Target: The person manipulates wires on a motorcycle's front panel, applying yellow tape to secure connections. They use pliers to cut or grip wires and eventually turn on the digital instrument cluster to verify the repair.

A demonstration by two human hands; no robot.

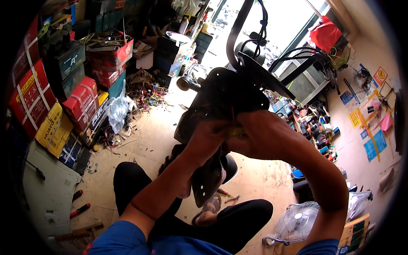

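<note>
A black vehicle frame, apparently a scooter's (219, 89), stands upright before me, with a dark stem and looping cables (231, 38) above its plate. My left hand (210, 129) has its fingers bent into the middle of the frame, on something shadowed. My right hand (259, 131) is closed beside it, around a small yellowish item (238, 132) too hidden to name. A thin reddish wire or tool shaft (233, 114) shows just above the fingers. Below my forearms hangs a dark panel with holes (204, 185).
Stacked battery boxes (80, 100), a red tool bin (108, 55) and tangled wires line the left; a grey cabinet (46, 191) is lower left. Tools (231, 198) lie on the floor (136, 136). Small parts (318, 136) and a fan (297, 219) are on the right. A bright doorway is behind.
</note>
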